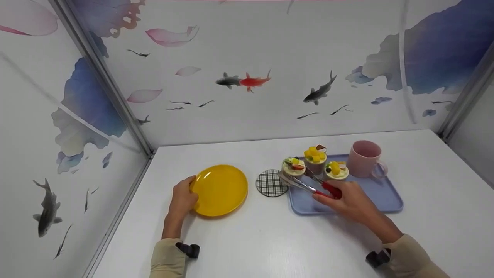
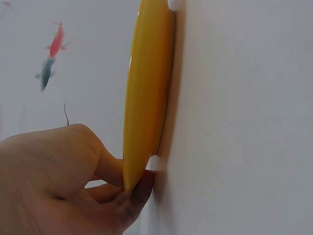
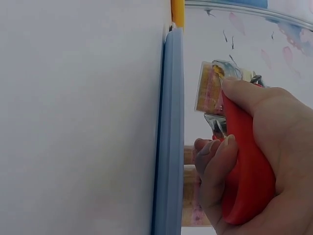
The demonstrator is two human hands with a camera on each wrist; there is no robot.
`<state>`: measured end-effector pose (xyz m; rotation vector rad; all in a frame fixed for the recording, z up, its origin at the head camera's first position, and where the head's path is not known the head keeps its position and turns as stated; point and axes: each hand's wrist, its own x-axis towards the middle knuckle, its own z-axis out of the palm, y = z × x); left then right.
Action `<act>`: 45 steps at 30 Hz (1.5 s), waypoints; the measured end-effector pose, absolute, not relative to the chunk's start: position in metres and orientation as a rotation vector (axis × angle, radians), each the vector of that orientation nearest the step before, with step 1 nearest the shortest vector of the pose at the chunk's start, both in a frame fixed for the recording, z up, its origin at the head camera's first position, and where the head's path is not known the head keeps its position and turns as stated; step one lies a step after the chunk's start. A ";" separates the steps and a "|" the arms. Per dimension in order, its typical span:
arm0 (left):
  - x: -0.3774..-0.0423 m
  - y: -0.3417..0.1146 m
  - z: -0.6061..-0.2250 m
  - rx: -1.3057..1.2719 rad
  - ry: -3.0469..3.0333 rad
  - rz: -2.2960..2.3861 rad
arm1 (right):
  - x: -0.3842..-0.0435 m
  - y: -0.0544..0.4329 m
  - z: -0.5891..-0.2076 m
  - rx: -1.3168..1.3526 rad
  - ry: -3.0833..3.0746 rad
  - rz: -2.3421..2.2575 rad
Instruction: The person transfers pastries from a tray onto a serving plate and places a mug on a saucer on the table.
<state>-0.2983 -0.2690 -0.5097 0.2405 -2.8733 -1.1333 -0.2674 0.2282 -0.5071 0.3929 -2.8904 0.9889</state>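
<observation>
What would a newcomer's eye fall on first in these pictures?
Probably the bright yellow plate, left of centre on the white table, its left rim held by the left grip. Next, the red-handled tongs in the right grip, their tips at the leftmost fruit-topped dessert cup. Then the pink mug at the back right of the blue tray.

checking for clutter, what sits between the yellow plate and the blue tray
The head view shows a round checked coaster between the yellow plate and the blue tray, with bare tabletop between plate and coaster.
</observation>
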 end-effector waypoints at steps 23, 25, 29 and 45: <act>-0.295 -0.274 -0.512 0.226 -2.841 -1.156 | -0.274 0.198 -0.506 0.450 -2.845 1.041; -0.296 -0.274 -0.512 0.239 -2.842 -1.166 | -0.274 0.196 -0.505 0.453 -2.852 1.053; -0.297 -0.272 -0.512 0.244 -2.844 -1.176 | -0.274 0.191 -0.504 0.450 -2.867 1.081; -0.299 -0.270 -0.511 0.203 -2.839 -1.124 | -0.278 0.173 -0.504 0.487 -2.862 1.099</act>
